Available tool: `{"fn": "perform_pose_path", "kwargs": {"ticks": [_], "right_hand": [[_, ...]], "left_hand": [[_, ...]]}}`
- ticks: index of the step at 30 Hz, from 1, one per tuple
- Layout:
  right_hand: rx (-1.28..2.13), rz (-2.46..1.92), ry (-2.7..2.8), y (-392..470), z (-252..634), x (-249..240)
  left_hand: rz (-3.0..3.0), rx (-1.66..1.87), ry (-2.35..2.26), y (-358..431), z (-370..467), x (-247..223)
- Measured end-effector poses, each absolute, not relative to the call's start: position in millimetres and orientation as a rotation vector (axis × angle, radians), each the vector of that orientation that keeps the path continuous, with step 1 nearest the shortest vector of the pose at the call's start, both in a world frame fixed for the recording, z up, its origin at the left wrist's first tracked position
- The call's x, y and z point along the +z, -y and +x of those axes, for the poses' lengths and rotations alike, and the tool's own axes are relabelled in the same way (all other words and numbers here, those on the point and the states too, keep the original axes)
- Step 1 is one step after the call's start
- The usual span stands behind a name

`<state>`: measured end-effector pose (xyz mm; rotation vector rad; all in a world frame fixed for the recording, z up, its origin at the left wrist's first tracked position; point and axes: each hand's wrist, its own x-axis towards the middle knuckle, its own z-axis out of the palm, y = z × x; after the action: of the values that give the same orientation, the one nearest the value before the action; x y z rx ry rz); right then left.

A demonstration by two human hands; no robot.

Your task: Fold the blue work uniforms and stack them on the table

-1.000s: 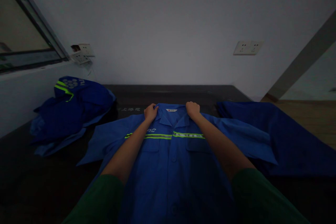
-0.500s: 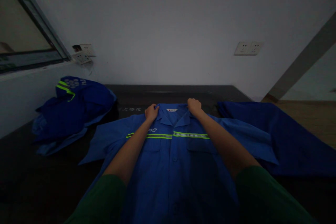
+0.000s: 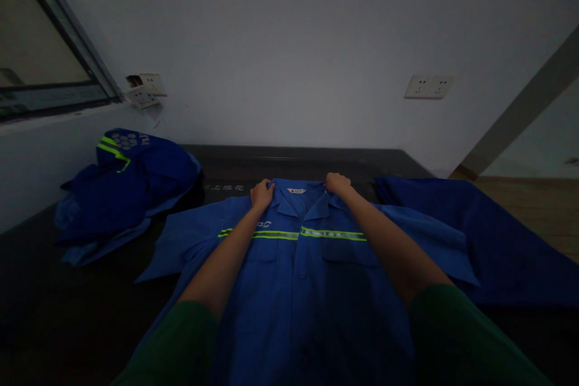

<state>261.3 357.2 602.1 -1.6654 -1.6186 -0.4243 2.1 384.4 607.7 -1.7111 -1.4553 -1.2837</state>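
Observation:
A blue short-sleeved work shirt (image 3: 275, 277) lies front up on the dark table, with a yellow-green reflective stripe across the chest and a white label inside its collar. My left hand (image 3: 262, 195) is closed on the shirt at the left side of the collar. On the other side, my right hand (image 3: 337, 184) grips the shirt near the right collar and shoulder. Both sleeves spread outward. My forearms cover parts of the chest, and the lower shirt is in shadow.
On the left lies a crumpled pile of blue clothes (image 3: 131, 187) with reflective stripes. Darker blue cloth (image 3: 506, 247) lies at the right, partly under the sleeve. Behind the black table (image 3: 289, 160) rises a white wall with sockets (image 3: 429, 86). A window (image 3: 45, 42) is at upper left.
My right hand has shifted slightly to the right along the collar, and the shirt's chest stripe has moved a little right with it. My left hand stays almost in place.

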Motion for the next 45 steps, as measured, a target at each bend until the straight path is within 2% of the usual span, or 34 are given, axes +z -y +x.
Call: {"fn": "perform_pose_path", "kwargs": {"ticks": [12,15,20,29,34,38,45], "right_hand": [[-0.577,-1.509,1.414,-371,239,572],[-0.509,-1.432,1.365,-374,241,569],[-0.439,-1.142,1.382,-379,266,568],[-0.472,-1.200,1.613,-389,252,538],[-0.429,-1.187,1.606,-388,265,552],[-0.358,-1.222,1.555,-389,282,570],[-0.328,-1.302,1.620,-392,276,595]], "left_hand": [[-1.564,-1.259,1.413,-375,12,602],[-1.589,-1.246,1.324,-365,13,600],[-1.781,-1.057,1.173,-353,7,594],[-1.905,-0.834,1.281,-365,2,584],[-1.867,-0.935,1.245,-346,19,583],[-2.081,-0.929,1.072,-330,61,575],[-2.187,-0.928,1.145,-346,124,560]]}}
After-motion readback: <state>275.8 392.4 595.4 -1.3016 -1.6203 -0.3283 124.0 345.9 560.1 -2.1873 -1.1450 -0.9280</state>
